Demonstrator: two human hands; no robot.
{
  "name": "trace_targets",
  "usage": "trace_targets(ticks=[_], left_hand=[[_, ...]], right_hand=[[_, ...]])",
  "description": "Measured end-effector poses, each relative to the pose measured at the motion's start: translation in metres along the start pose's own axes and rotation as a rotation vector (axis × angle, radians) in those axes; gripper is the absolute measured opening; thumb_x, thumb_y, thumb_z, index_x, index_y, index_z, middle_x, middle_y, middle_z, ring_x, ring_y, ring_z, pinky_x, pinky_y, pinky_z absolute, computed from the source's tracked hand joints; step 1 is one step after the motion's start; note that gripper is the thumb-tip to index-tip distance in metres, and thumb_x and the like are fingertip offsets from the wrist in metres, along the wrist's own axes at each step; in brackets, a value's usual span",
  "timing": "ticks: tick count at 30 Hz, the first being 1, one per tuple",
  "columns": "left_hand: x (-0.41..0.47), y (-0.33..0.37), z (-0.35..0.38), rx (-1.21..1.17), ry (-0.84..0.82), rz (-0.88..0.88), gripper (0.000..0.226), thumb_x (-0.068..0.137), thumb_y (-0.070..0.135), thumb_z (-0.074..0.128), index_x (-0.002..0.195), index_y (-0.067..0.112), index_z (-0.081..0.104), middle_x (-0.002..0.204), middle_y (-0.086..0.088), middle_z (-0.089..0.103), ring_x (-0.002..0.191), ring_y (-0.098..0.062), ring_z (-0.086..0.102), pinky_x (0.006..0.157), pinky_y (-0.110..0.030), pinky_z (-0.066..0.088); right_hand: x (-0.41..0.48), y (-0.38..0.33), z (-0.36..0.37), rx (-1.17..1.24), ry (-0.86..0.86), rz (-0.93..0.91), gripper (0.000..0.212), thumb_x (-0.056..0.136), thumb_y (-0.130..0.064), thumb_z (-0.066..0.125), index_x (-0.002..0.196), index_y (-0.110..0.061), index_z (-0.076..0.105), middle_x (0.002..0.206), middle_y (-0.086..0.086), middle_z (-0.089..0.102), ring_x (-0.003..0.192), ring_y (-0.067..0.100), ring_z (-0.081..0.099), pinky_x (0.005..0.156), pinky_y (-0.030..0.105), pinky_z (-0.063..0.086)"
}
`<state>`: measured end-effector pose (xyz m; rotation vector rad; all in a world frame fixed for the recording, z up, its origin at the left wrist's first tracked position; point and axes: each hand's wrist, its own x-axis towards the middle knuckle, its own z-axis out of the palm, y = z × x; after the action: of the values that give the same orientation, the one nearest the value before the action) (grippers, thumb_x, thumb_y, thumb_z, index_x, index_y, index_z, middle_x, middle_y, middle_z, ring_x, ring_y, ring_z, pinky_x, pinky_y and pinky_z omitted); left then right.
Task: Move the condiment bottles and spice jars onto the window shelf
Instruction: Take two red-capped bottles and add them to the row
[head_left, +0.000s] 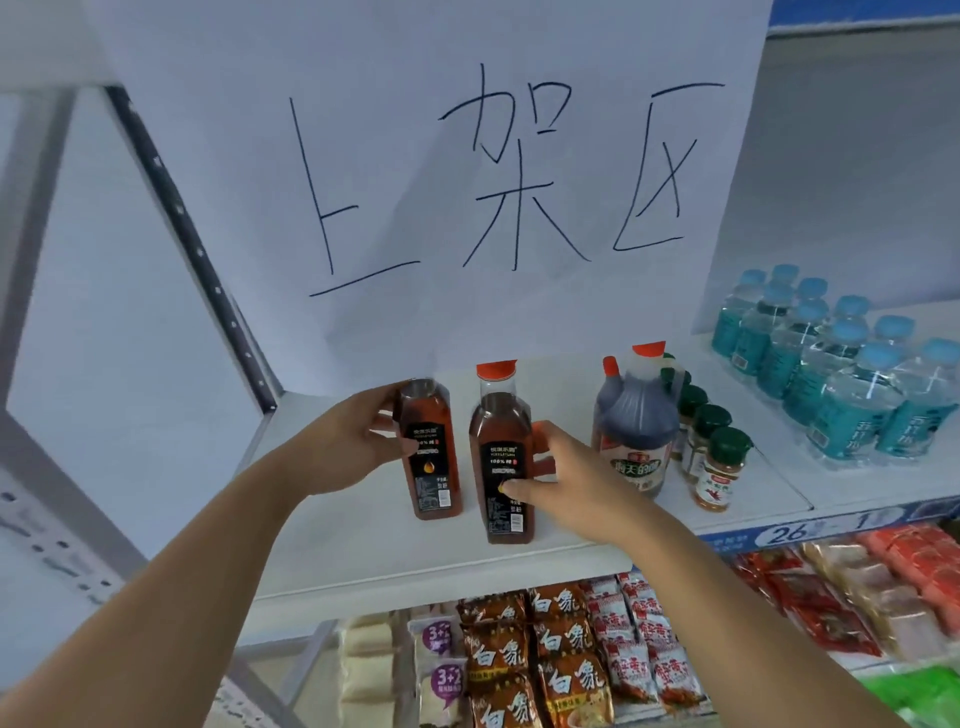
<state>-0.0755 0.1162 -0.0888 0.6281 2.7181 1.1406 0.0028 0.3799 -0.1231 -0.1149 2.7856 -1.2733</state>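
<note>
L hand (358, 441) grips left amber bottle (432, 470), R hand (566, 483) grips right amber bottle (500, 447); 1 dark jug (636, 431), 4+ spice jars (719, 470).

1 view only: head-worn, wide-angle, looking forward and slightly down at a white shelf (363, 545) from close by. The left hand (353, 441) and right hand (571, 478) enter from below, meeting the left bottle (434, 467) and right bottle (498, 421) at centre. A paper sign (415, 182) fills the top.

A paper sign (467, 182) hangs above water bottles (841, 374) and, lower, noodle packets (535, 660).
</note>
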Motion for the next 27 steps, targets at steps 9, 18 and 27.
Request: trace_targets(ticks=[9, 18, 27], left_hand=[[0.0, -0.004, 0.025, -0.045, 0.122, -0.085, 0.059, 0.087, 0.034, 0.079, 0.138, 0.03, 0.05, 0.126, 0.017, 0.066, 0.111, -0.003, 0.064, 0.089, -0.025, 0.05], [-0.042, -0.008, 0.018, -0.067, 0.238, -0.198, 0.045, 0.085, 0.03, 0.081, 0.125, 0.033, 0.059, 0.119, 0.017, 0.069, 0.109, -0.008, 0.068, 0.099, -0.038, 0.053], [-0.14, -0.012, -0.002, -0.128, 0.445, -0.318, 0.043, 0.085, 0.024, 0.081, 0.118, 0.042, 0.059, 0.114, 0.022, 0.072, 0.107, 0.002, 0.069, 0.093, -0.025, 0.052]], right_hand=[[0.004, -0.005, 0.013, 0.023, 0.022, 0.026, 0.057, 0.087, -0.043, 0.077, 0.134, -0.03, 0.047, 0.135, -0.01, 0.064, 0.122, 0.013, 0.062, 0.099, 0.035, 0.048], [0.0, -0.008, 0.016, 0.066, -0.031, -0.048, 0.048, 0.086, -0.037, 0.079, 0.126, -0.032, 0.053, 0.117, -0.015, 0.065, 0.107, 0.006, 0.064, 0.077, 0.015, 0.042], [-0.01, -0.052, 0.078, 0.12, -0.278, -0.24, 0.049, 0.084, -0.037, 0.082, 0.124, -0.037, 0.054, 0.116, -0.02, 0.068, 0.101, -0.002, 0.065, 0.096, 0.031, 0.056]])
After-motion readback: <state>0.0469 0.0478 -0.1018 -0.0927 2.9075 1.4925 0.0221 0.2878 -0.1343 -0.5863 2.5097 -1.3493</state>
